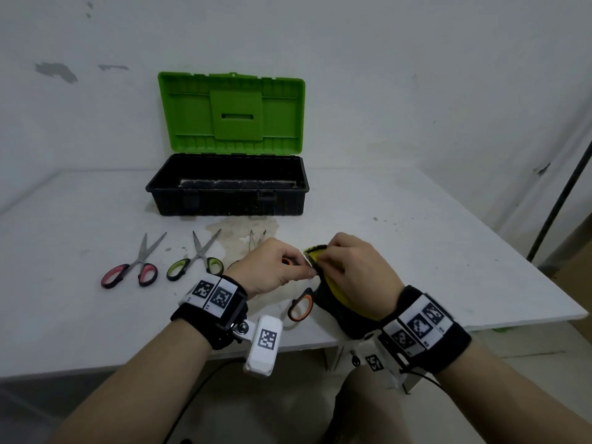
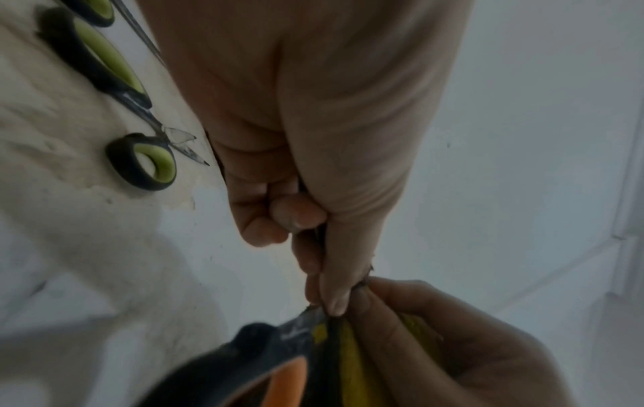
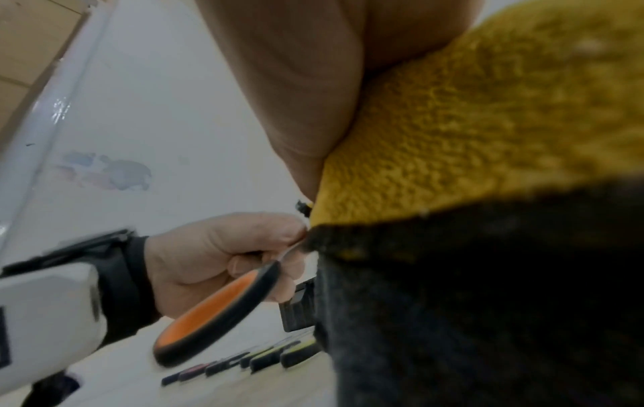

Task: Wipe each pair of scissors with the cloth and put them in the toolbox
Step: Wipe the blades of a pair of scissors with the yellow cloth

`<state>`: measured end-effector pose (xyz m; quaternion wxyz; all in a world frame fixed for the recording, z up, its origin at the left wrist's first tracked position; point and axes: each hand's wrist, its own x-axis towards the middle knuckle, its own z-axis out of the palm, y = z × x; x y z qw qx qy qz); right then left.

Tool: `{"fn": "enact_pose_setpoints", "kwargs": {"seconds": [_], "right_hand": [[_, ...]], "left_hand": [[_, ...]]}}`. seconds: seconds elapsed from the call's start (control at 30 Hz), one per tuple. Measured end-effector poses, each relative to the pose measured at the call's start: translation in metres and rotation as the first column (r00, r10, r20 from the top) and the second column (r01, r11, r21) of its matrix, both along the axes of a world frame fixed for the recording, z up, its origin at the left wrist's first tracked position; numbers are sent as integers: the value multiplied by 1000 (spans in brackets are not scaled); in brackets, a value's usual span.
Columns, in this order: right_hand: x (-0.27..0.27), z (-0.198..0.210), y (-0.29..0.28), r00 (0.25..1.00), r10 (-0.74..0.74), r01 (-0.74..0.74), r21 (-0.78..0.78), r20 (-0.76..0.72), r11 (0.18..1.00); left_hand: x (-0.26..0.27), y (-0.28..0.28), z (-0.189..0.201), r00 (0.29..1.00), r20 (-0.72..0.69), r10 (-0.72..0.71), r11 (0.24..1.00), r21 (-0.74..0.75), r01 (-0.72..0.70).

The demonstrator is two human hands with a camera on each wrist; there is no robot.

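A person's left hand (image 1: 272,267) is pinching the orange-handled scissors (image 1: 300,304) near the pivot, handles hanging toward six o'clock. The right hand (image 1: 352,267) is pinching the yellow-and-black cloth (image 1: 336,293) closed around the blades. Best to be drawing the cloth along the blades, away from the edges. The open toolbox (image 1: 227,203) is sitting at twelve o'clock.

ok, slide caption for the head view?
Left hand holds orange-handled scissors while right hand wipes them with cloth.
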<state>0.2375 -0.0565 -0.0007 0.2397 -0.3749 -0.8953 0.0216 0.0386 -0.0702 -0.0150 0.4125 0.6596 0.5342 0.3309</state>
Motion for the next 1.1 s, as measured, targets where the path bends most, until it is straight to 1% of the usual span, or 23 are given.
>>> {"fn": "enact_pose_setpoints", "kwargs": {"seconds": [0.07,0.17,0.23,0.3,0.33,0.4,0.47,0.57,0.7,0.77,0.83,0.87,0.93,1.0,1.1], "right_hand": [[3,0,11,996,-66,65,-23,-64,998],[13,6,29,965,-219,212,-68,-142,975],[17,11,29,942,-258,256,-41,-214,966],[16,16,16,950,-193,203,14,-246,979],[13,16,7,966,-142,152,30,-216,988],[3,11,-7,993,-64,66,17,-103,998],[-2,3,-10,998,-36,35,-7,-42,999],[-3,-2,-1,996,-54,53,-24,-77,998],[7,8,24,963,-223,214,-72,-151,974],[14,15,30,939,-273,267,-60,-211,962],[16,19,22,939,-242,247,-11,-244,969],[14,19,13,954,-201,208,5,-223,978],[5,15,-6,986,-106,107,6,-128,994],[-2,6,-16,997,-53,52,-11,-53,999],[-4,-1,-9,994,-94,93,-24,-57,995]], "left_hand": [[-2,-2,0,1000,-10,-8,1000,-1,8],[-4,-4,-1,1000,-7,-6,1000,-11,6],[-4,-4,-1,1000,4,22,1000,-17,-22],[-5,-3,-1,999,19,49,999,-22,-48],[-5,-2,-1,998,25,53,998,-20,-52],[-2,-1,-1,999,33,39,999,-12,-39],[0,0,1,1000,19,12,1000,7,-12],[0,-1,1,1000,-17,-1,999,33,2],[-2,-4,0,1000,-10,-7,1000,8,7],[-2,-5,1,1000,5,15,1000,5,-15],[-2,-4,2,999,9,40,999,15,-41],[-2,-3,2,999,-2,48,999,23,-48],[-1,0,1,998,-37,45,998,48,-43],[1,2,0,998,-68,18,997,76,-13],[3,0,0,987,-163,7,991,134,15]]}}
